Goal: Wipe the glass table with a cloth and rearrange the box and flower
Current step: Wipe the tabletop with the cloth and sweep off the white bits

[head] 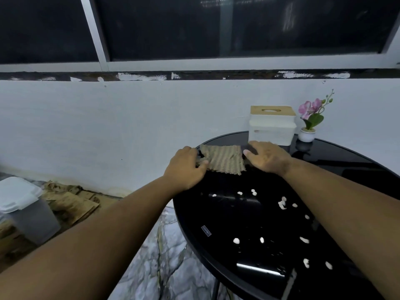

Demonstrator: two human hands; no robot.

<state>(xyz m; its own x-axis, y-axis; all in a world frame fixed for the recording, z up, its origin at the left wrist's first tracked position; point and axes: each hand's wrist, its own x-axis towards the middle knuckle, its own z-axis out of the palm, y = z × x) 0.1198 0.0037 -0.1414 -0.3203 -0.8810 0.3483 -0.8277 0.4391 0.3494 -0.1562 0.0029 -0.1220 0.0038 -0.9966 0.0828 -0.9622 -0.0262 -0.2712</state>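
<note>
Head: cloth (223, 159) btwn hands (flat)

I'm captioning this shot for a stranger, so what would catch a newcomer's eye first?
Probably the white blobs scattered over the near half of the round black glass table. Next, the ribbed tan cloth spread at the far left edge, with the left hand gripping one end and the right hand at the other. Behind them stand a white box with a wooden lid and a small pink potted flower.
</note>
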